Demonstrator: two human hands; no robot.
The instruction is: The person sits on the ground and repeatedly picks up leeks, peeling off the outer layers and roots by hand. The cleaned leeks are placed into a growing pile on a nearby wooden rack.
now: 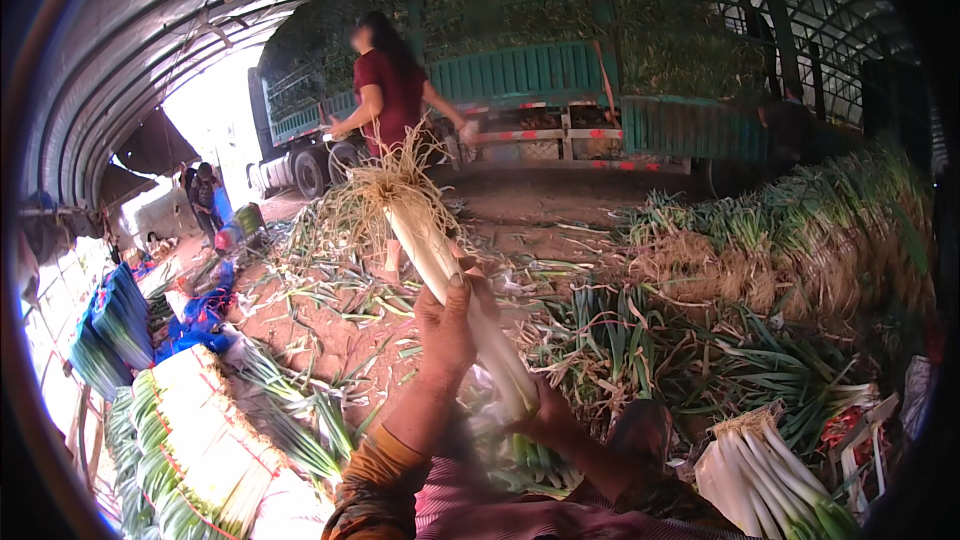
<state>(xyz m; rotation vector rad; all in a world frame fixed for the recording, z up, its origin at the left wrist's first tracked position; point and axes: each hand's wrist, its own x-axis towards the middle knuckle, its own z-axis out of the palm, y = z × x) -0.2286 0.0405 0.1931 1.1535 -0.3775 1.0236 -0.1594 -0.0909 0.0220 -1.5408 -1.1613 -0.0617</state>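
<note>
My left hand (pixel 448 326) is closed around the white stalk of a large scallion or leek (pixel 427 251), its long pale roots (pixel 390 184) pointing up and away from me. Lower down, my right hand (pixel 551 412) grips the same stalk near where it turns green. Whether it is one stalk or a few held together, I cannot tell. A patterned sleeve covers my left forearm. Near my right knee lies a bunch of trimmed white stalks (pixel 750 465), roots uppermost.
Tied bundles (pixel 217 427) are stacked at the lower left beside blue netting (pixel 202 322). Untrimmed plants (pixel 787 247) stand in a row at right. Loose leaves litter the dirt floor. A person in a red shirt (pixel 390 97) stands ahead, before a loaded truck (pixel 517 75).
</note>
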